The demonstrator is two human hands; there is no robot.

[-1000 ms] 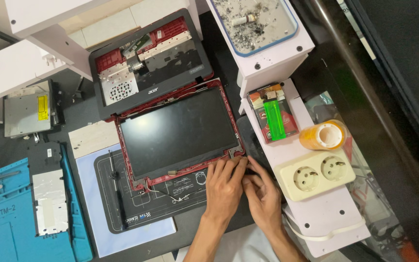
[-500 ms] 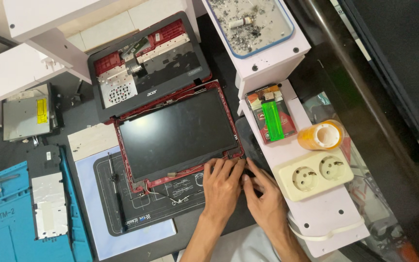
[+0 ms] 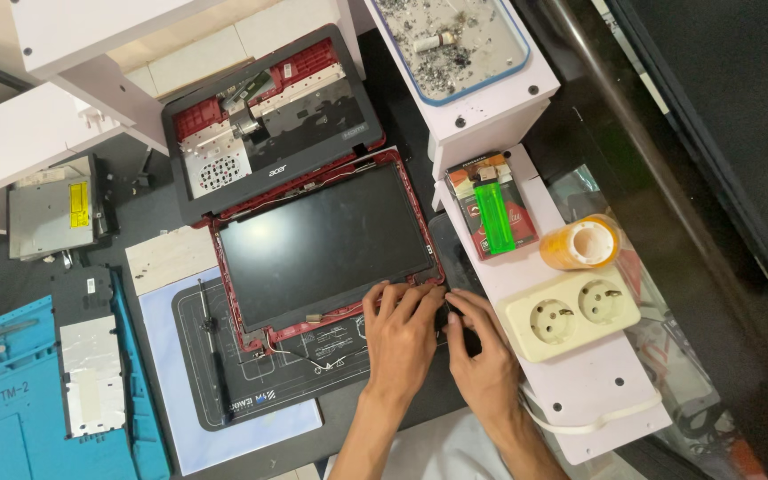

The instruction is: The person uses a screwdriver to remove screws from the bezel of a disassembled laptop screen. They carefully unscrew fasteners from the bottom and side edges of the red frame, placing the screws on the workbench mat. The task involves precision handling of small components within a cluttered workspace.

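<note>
The left hand (image 3: 402, 333) is laid flat, fingers slightly spread, with its fingertips pressed on the lower right corner of the screen (image 3: 326, 244), which lies face up just ahead of both hands in its red lid (image 3: 240, 313). The right hand (image 3: 482, 351) is curled just beside it at the same corner; whether a small dark tool is pinched in it cannot be told. Nothing is seen clamped in the left hand.

The screen is judged to be thin, light, stiff and brittle (glass that cracks under twisting or a point load), with a slick face. It is best taken by its edges or metal side tabs, supported along two sides, never pressed in the middle. Thin wires (image 3: 300, 351) are trailed from its near edge, left of the left hand, and could be snagged.

The work is laid on a dark mat (image 3: 251, 391) over a pale sheet. The laptop base (image 3: 268, 124) is set beyond the screen, well ahead of the hands. A double socket (image 3: 571, 316) is placed just right of the right hand, with a lighter (image 3: 493, 218) and tape roll (image 3: 580, 243) beyond it. A blue mat (image 3: 2, 400) is spread far to the left. Room is tight.
</note>
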